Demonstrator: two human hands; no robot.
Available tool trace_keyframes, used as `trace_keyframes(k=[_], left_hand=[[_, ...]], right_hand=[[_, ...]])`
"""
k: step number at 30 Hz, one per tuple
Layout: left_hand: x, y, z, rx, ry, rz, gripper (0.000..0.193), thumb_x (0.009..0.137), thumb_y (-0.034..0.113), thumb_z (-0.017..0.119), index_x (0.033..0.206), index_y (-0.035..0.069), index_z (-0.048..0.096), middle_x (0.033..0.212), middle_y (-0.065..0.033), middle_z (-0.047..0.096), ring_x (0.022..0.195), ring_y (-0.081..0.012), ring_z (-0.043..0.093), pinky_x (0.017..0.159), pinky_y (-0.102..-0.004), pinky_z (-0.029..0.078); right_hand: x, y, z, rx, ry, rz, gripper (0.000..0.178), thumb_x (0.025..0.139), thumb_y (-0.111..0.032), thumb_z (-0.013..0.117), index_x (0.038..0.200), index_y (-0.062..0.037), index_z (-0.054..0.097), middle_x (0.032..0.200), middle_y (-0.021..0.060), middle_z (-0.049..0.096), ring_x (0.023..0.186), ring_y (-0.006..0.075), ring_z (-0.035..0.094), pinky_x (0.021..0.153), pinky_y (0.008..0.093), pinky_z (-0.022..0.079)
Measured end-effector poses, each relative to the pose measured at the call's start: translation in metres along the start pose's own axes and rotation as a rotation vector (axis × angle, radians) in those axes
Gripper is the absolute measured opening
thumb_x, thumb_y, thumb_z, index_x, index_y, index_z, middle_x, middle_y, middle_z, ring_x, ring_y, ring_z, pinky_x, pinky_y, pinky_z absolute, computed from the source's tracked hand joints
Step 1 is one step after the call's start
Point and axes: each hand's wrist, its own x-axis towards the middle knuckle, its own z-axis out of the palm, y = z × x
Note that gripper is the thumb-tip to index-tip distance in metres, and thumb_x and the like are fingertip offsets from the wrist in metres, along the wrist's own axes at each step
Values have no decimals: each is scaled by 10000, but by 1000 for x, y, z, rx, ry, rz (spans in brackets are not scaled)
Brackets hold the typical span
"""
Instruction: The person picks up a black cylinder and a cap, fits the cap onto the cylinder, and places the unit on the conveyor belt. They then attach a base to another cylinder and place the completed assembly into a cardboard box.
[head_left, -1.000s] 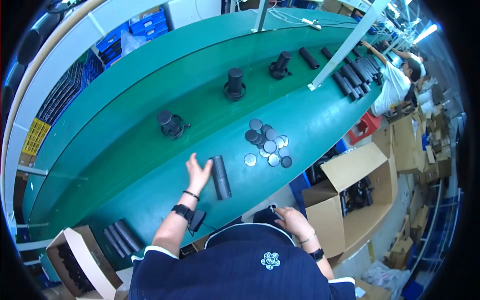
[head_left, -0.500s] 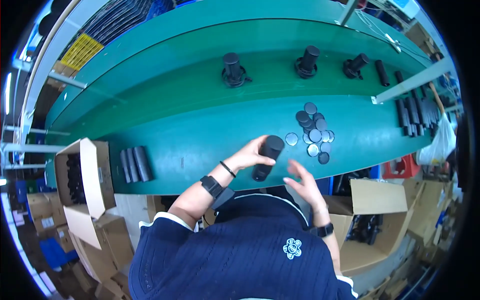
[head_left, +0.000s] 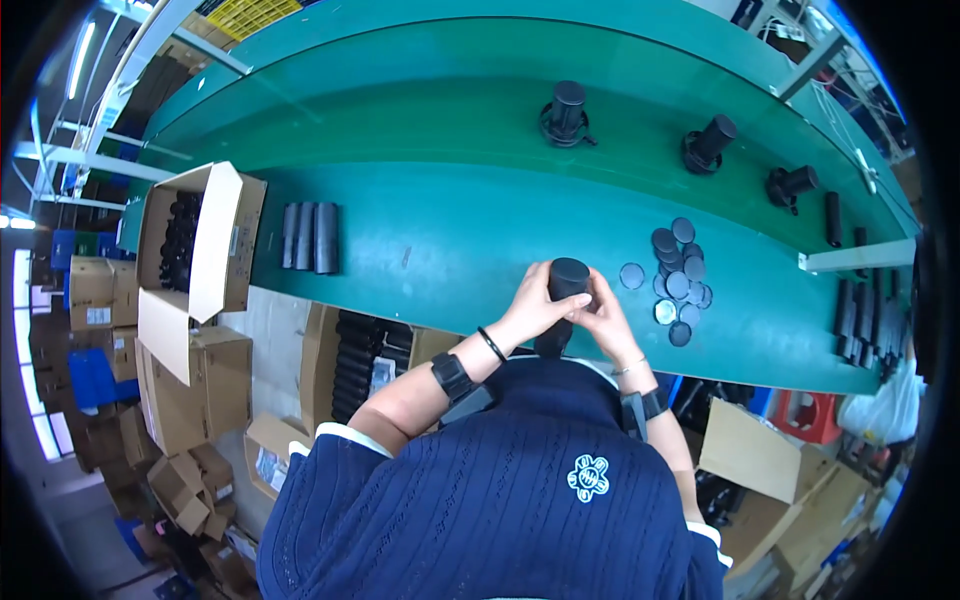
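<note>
Holding a black tube in both hands at the bench edge

Gripping from either side, your two hands meet just right of the frame's centre, at the near edge of the green work surface. Your left hand is wrapped around the black cylindrical tube from the left, fingers curled onto its side. Your right hand closes on it from the right, fingers bent against the tube near its top. The tube stands roughly upright between them, its round capped end facing the camera (its lower part is hidden behind your hands and dark blue sweater).

Just right of your hands, a cluster of flat dark round discs lies on the green surface, some overlapping, with one disc apart and nearer to the tube. Toward the left of the bench, three black tubes lie side by side, touching. Beside them, at the left of the frame, an open cardboard box holds more black parts.

Along the upper part of the frame, on the far green strip, three black cylinders on round bases stand well apart from each other. At the far right edge, more black tubes lie in a row.
</note>
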Motion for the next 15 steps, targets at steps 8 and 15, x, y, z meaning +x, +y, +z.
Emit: trace_keyframes(k=[8, 15], left_hand=[[9, -30, -13, -337, -80, -156, 605, 802, 246, 782, 1276, 3, 496, 1120, -91, 589, 1033, -186, 560, 896, -337, 471], [24, -52, -16, -387, -191, -103, 589, 743, 271, 823, 1201, 9, 560, 1083, -82, 627, 985, -177, 583, 868, -325, 477]], right_hand=[[28, -1, 6, -154, -100, -3, 708, 813, 40, 684, 1429, -57, 350, 1340, 65, 494, 1222, 187, 499, 984, 323, 460], [41, 29, -9, -337, -111, 42, 774, 772, 4, 746, 1419, -62, 326, 1267, 74, 540, 1182, 188, 529, 950, 335, 491]])
